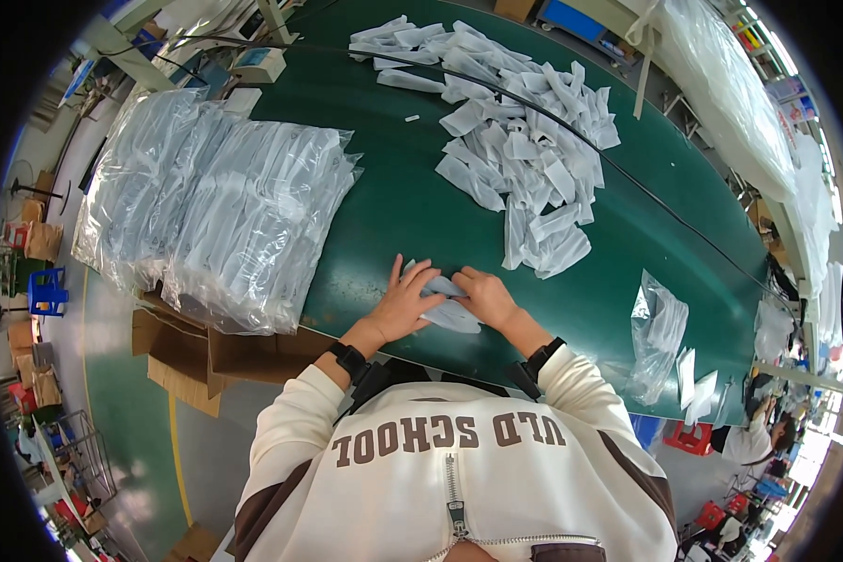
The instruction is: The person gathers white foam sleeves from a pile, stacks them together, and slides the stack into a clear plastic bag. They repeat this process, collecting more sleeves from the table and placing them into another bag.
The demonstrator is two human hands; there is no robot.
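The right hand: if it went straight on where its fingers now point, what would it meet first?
The right hand would meet the pale translucent piece at its fingertips first, then probably the left hand, though depth there is unclear.

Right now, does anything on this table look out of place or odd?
The black cable does: it slants across the view over the loose heap, where it might snag; whether they touch is unclear. A small white scrap also lies apart on the table, beside the heap.
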